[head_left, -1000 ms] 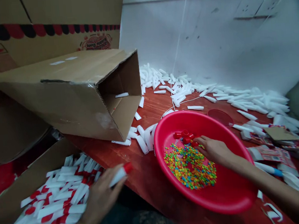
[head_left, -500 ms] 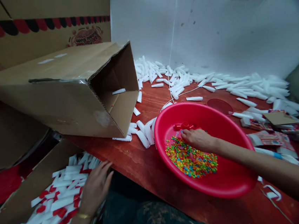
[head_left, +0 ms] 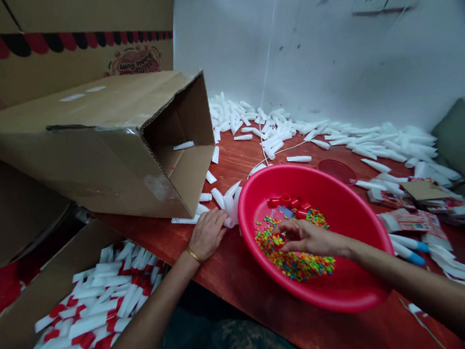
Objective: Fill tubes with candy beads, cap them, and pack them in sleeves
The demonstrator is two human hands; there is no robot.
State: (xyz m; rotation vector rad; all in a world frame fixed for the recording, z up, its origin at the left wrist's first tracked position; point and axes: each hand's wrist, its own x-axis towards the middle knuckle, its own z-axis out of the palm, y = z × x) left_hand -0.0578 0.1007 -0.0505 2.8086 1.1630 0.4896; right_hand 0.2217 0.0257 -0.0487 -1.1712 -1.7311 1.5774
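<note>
My left hand (head_left: 209,235) is at the table's near edge beside the open carton, its fingers closed on the end of a white plastic tube (head_left: 229,222). Other white tubes lie just behind it. Inside the red basin (head_left: 359,206), my right hand (head_left: 306,238) is curled, thumb and fingers bent round a few bright small candies (head_left: 278,240); whether a cap is also in the grip is hidden. Loose multicoloured candies (head_left: 303,269) cover part of the basin floor. Several red caps (head_left: 286,199) lie at its far side.
A large cardboard carton (head_left: 104,165) lies on its side at left. Below it, an open box holds white tubes with red caps (head_left: 93,314). Many white tubes (head_left: 377,138) are heaped along the wall. Printed packets (head_left: 415,220) and blue-tipped tubes (head_left: 408,251) lie right of the basin.
My left hand has moved from above the box of capped tubes up to the loose tubes on the table. My right hand has drawn back from the red caps to over the candies.
</note>
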